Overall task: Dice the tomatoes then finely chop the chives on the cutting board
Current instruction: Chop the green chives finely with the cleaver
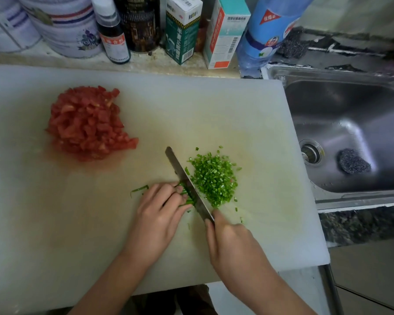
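Chives (214,178) on cutting board (191,105) beside sink (350,98)

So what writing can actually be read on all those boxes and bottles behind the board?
"kele": near the top of the green and white box.
White and orange box, small dark bottle, dark jar, blue bottle, white tins: print too blurred to read.

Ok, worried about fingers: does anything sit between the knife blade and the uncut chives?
Nothing visible does. The steel knife blade held by the right hand meets the uncut green chive bundle directly; the fingertips of the left hand pinning it lie beside the blade.
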Demonstrator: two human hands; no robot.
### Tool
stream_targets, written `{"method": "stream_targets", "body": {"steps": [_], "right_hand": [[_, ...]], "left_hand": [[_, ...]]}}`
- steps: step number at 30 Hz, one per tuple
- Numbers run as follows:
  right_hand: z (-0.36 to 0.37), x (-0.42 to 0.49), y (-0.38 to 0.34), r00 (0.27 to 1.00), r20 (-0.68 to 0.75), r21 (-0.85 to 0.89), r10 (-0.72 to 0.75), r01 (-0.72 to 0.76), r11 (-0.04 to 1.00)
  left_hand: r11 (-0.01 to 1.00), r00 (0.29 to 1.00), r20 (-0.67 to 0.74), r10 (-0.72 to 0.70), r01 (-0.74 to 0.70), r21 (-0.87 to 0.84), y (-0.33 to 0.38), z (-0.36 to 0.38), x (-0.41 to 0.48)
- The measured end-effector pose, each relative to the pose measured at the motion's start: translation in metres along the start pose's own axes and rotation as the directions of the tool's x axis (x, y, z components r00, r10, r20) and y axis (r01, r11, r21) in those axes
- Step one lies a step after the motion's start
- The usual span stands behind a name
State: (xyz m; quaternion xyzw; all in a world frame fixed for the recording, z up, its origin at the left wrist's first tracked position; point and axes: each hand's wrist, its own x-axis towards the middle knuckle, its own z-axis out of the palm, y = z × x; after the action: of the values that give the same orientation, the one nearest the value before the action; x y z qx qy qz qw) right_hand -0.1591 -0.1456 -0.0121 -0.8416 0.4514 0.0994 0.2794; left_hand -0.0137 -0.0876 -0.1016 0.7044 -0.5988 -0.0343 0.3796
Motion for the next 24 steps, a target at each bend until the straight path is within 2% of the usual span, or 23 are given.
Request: {"method": "stream_targets", "body": {"steps": [3, 8, 13, 18, 22, 24], "right_hand": [[0.004, 0.007, -0.002, 0.999, -0.020, 0.015, -0.045, 0.046, 0.999], [0.004, -0.020, 0.008, 0.997, 0.051, -0.016, 0.060, -0.060, 0.998], [0.009, 0.013, -0.003, 0.996, -0.071, 0.014, -0.051, 0.052, 0.999], [0.006, -0.017, 0.013, 0.999, -0.004, -0.011, 0.045, -0.045, 0.999], [-0.003, 0.000, 0.013, 0.994, -0.082, 0.123, -0.066, 0.076, 0.989], [-0.004, 0.008, 0.014, 0.993, -0.099, 0.209, -0.064, 0.083, 0.974]], "left_hand": [[1.000, 1.000, 0.004, 0.004, -0.004, 0.020, 0.000, 0.000, 0.001], [1.000, 1.000, 0.013, 0.004, -0.004, 0.012, 0.002, -0.001, -0.002], [1.000, 1.000, 0.008, 0.008, -0.008, 0.024, 0.001, 0.000, -0.002], [1.000, 1.000, 0.015, 0.009, -0.009, -0.008, -0.001, -0.003, -0.001], [1.000, 1.000, 0.016, 0.011, -0.011, -0.006, 0.000, -0.002, 0.000], [1.000, 1.000, 0.024, 0.017, -0.017, 0.006, 0.001, -0.002, 0.000]]}}
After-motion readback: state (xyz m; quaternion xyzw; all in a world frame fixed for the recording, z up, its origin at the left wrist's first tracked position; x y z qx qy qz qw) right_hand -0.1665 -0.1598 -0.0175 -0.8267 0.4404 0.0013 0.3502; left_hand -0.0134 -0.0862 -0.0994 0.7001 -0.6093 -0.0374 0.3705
